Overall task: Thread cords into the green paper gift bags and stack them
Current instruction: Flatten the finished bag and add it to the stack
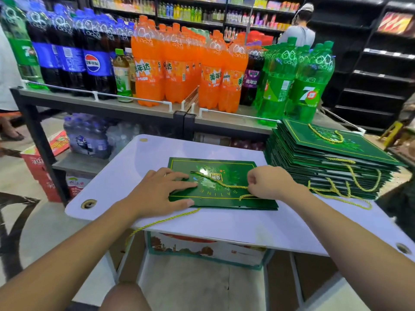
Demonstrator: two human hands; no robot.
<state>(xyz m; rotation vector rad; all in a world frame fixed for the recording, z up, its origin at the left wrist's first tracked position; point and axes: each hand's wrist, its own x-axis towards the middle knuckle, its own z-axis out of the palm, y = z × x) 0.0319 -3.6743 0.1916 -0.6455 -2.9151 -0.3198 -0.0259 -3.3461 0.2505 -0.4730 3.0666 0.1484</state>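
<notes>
A flat green paper gift bag (233,171) lies on top of a thin pile in the middle of the white table (224,223). My left hand (161,189) presses flat on the bag's left part, fingers spread. My right hand (267,182) is closed on a yellow-green cord (215,180) that runs across the bag's face and loops at the bag's near edge. A second cord (166,219) trails from under the bag over the table's front edge. At the right stands a tall stack of green bags (325,160) with cords hanging out.
A shelf (107,104) behind the table carries rows of large soda bottles (179,63). Packs of bottled water (87,135) and red cartons sit under it. A printed box (206,248) stands below the table. A person (298,28) stands far back by the dark shelves.
</notes>
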